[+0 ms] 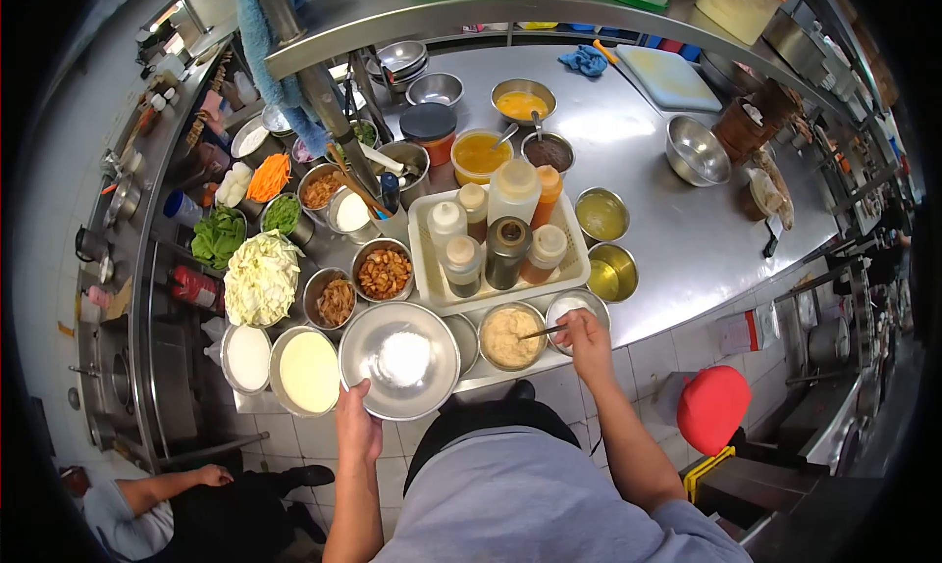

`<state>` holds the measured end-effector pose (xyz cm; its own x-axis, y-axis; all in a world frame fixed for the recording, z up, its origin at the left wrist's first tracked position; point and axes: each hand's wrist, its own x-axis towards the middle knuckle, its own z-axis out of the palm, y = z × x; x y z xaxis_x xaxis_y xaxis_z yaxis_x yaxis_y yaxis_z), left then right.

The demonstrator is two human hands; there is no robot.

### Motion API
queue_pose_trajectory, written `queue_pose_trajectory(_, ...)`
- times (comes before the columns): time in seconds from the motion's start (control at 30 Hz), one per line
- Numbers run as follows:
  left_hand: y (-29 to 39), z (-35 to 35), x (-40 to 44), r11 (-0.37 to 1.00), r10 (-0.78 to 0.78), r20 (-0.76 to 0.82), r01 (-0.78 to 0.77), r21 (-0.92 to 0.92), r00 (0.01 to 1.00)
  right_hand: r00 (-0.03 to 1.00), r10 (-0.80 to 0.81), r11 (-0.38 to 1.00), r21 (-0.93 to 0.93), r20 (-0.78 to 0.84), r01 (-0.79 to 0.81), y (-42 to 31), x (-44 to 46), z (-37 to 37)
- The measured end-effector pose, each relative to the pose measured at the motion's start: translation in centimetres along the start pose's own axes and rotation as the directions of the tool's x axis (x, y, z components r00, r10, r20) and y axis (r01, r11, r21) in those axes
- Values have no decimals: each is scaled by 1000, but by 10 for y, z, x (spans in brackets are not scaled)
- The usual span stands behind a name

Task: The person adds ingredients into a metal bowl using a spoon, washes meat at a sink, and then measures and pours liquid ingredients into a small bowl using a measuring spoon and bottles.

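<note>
My left hand (359, 424) grips the rim of a shiny metal bowl (371, 382), thumb over its near edge. The bowl is tilted and shows no food inside. My right hand (586, 339) pinches the handle of a spoon (542, 333), whose far end is sunk in a pale beige paste (505, 326) in a metal container. Below that hand stands a container of white powder or grains (561, 310), partly covered by the fingers. Left of the held bowl is a container of pale yellow liquid (309, 372).
Behind the containers, a white basket (424, 259) holds several squeeze bottles. Cabbage (260, 279) and other ingredients crowd the left side. A metal shelf (412, 33) crosses overhead. At lower left a co-worker's arm (172, 486) shows; a red-topped stool or bin (713, 411) stands right.
</note>
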<state>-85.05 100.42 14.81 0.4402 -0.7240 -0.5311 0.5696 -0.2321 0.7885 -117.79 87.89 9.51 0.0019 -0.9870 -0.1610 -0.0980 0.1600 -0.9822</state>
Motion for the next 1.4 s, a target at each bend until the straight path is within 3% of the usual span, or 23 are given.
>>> queue_pose_trajectory(0.2,3,10,-2,999,-45,-16,45,16,999,996,-17,999,35,-89,20,-51,-9,-15)
queue_pose_trajectory(0.4,-8,28,2,997,-54,71,51,52,996,980,-183,976,132,83,171,-109,-37,9)
queue_pose_trajectory(0.47,-10,29,1,998,-51,95,46,46,994,948,-320,947,-19,9,320,-100,-30,6)
queue_pose_trajectory(0.6,-10,19,1,997,-53,43,51,51,998,965,-264,943,-206,12,260,-52,-8,-5)
queue_pose_trajectory(0.67,-7,12,3,998,-57,35,55,43,998,913,-392,831,-383,112,403,-29,0,0)
queue_pose_trajectory(0.73,-3,8,1,999,-31,-14,32,38,999,918,-375,837,-380,127,394,-24,0,4)
queue_pose_trajectory(0.8,-2,2,1,998,-21,-15,22,55,1000,963,-218,911,-321,156,258,-22,-2,8)
queue_pose_trajectory(0.83,-2,-1,2,999,-12,-20,13,43,1000,963,-218,912,-317,161,260,-19,-2,9)
queue_pose_trajectory(0.9,-2,-3,1,1000,-4,-30,5,29,1000,992,-85,989,-116,89,95,-8,-3,8)
queue_pose_trajectory(1.03,-1,-3,-3,1000,13,-38,-13,-5,999,997,-4,1000,16,75,2,0,0,-3)
queue_pose_trajectory(1.1,-1,-5,-4,1000,14,-38,-14,-9,999,997,70,995,71,-18,-69,-2,1,-9)
queue_pose_trajectory(1.2,-4,-7,-2,1000,14,-34,-14,-17,999,1000,-13,998,-64,-19,12,-5,-1,-14)
queue_pose_trajectory(1.4,-6,-1,0,1000,16,-22,-16,-3,1000,997,67,998,11,46,-67,6,-4,-5)
